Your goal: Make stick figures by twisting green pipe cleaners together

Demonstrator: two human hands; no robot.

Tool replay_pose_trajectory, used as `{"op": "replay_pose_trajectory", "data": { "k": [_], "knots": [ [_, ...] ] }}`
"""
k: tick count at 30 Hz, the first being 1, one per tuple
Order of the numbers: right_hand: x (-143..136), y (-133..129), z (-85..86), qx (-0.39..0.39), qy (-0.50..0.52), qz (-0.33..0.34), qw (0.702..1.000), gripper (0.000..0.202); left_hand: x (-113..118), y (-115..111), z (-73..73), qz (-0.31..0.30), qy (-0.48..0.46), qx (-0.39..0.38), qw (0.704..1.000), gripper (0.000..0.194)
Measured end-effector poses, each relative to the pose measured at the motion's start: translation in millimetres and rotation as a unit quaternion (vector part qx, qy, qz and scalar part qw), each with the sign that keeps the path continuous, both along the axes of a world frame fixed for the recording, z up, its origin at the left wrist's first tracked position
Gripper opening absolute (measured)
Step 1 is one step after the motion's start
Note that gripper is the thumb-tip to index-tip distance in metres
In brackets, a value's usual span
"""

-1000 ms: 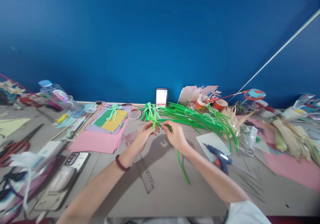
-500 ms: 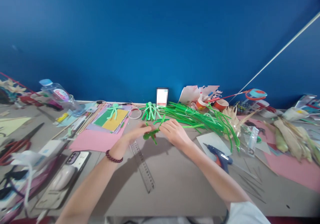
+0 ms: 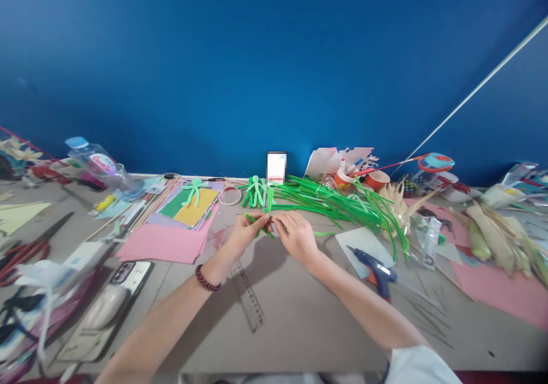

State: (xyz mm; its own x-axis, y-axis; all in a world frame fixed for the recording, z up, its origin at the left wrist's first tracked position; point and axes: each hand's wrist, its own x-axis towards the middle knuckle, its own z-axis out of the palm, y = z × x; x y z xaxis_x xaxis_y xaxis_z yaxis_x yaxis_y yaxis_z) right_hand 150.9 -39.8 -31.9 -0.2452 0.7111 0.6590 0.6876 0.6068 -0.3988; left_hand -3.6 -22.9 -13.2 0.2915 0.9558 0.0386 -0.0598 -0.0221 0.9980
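Note:
My left hand (image 3: pixel 245 234), with a dark red bead bracelet at its wrist, is closed around a bent green pipe cleaner piece (image 3: pixel 249 217). Its ends stick out above and below the fingers. My right hand (image 3: pixel 298 237) meets it fingertip to fingertip, pinching the same piece; the pinched part is mostly hidden. A transparent ruler (image 3: pixel 249 301) lies below the hands. Just behind them stand small green pipe cleaner figures (image 3: pixel 256 190), beside a large bundle of green pipe cleaners (image 3: pixel 338 201).
A phone-like screen (image 3: pixel 276 167) leans against the blue wall. On the right lie a glue gun (image 3: pixel 377 270) and corn husks (image 3: pixel 500 238). To the left are pink paper (image 3: pixel 160 244), a phone (image 3: pixel 128 273), scissors (image 3: pixel 36 247) and a plastic bottle (image 3: pixel 100 164).
My left hand has shifted slightly right and turned, hiding more of the green piece. Both hands are now closer together, and the right fingers have curled in more.

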Motion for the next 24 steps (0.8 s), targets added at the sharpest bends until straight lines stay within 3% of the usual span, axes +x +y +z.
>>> {"op": "replay_pose_trajectory", "data": {
  "k": [5,10,13,16,19,24],
  "knots": [
    [2,2,3.6,-0.090,0.074,0.028,0.993,0.019,-7,3,0.7,-0.052,-0.025,-0.037,0.998,0.033],
    [7,7,9.1,-0.116,0.133,0.016,0.984,0.017,-16,13,-3.5,-0.129,-0.149,-0.098,0.976,0.047],
    [10,8,10.3,-0.089,0.132,-0.006,0.987,0.018,-17,16,-10.6,-0.086,-0.151,-0.076,0.982,0.030],
    [11,7,9.6,-0.059,0.101,-0.021,0.993,0.020,-13,14,-14.8,-0.060,-0.089,-0.026,0.994,0.017],
    [9,4,7.9,-0.057,0.096,-0.025,0.993,0.019,-3,8,-16.9,-0.038,-0.075,-0.003,0.996,0.019],
    [2,2,7.3,-0.123,0.164,-0.014,0.979,0.013,13,1,-28.7,0.015,-0.096,0.002,0.995,0.026]
  ]
}}
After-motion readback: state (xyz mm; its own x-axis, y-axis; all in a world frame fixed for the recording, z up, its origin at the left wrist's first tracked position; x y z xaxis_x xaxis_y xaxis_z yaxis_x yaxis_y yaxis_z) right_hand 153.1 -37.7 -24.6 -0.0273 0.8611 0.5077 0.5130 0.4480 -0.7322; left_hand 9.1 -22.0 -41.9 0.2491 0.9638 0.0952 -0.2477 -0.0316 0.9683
